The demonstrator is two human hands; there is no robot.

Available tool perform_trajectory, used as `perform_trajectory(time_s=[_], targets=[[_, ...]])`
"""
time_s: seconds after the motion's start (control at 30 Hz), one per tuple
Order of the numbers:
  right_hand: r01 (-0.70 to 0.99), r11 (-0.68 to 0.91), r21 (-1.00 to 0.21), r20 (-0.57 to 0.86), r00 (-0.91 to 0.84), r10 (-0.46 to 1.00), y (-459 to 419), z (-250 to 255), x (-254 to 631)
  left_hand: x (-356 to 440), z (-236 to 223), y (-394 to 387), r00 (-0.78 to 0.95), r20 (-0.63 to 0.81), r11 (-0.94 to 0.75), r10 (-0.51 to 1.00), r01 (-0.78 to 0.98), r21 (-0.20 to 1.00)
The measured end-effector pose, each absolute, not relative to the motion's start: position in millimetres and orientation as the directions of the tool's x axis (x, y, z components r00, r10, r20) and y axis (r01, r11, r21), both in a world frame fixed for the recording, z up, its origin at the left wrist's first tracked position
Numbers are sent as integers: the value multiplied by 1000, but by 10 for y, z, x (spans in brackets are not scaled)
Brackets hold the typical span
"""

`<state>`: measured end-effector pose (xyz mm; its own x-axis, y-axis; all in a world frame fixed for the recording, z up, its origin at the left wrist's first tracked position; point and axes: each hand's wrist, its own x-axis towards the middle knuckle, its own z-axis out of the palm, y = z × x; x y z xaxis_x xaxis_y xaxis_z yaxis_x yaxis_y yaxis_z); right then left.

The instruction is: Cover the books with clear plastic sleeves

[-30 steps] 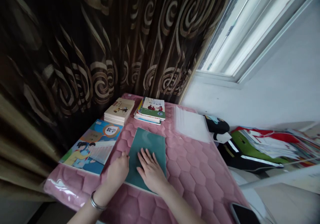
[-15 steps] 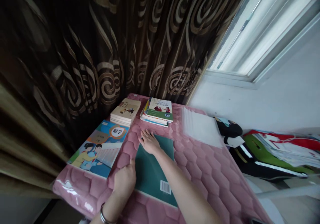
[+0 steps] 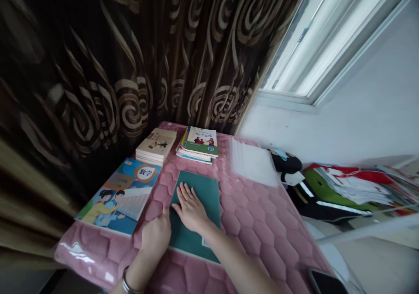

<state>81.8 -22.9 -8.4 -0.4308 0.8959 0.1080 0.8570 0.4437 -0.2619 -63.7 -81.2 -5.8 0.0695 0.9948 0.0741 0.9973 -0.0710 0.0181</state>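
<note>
A dark green book lies closed, back cover up, on the pink quilted table. My right hand rests flat on its cover with fingers stretched out. My left hand, bracelet on the wrist, sits at the book's left edge with the fingers curled against the spine; what they grip is not clear. A maths textbook with a colourful cover lies to the left of the green book.
Two stacks of books stand at the back by the brown swirl curtain. Clear plastic sleeves lie at the back right. A phone is at the near right. Bags and papers are piled beyond the table.
My right hand slid up the green cover to its far edge, then came back toward the middle. My left hand stayed at the spine.
</note>
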Motion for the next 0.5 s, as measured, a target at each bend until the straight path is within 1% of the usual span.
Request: perform_trajectory(time_s=[0.07, 0.17, 0.23, 0.37, 0.5], targets=[[890, 385, -244, 79, -377, 923, -203, -78, 1032, -651, -79, -810, 80, 92, -81, 992, 997, 3], [965, 183, -186, -2, -187, 982, -25, -30, 1373, -664, -97, -808, 101, 134, -100, 986, 995, -18], [985, 99, -140, -30, -104, 994, 87, -2, 1527, -665, -98, -805, 112, 157, -109, 981, 994, -28], [993, 57, -107, -35, -61, 998, 154, 17, 1603, -671, -90, -762, 118, 153, -115, 981, 993, -28], [993, 30, -113, -23, -33, 999, 94, 44, 1529, -726, -65, -641, 155, 120, -160, 981, 987, 32]])
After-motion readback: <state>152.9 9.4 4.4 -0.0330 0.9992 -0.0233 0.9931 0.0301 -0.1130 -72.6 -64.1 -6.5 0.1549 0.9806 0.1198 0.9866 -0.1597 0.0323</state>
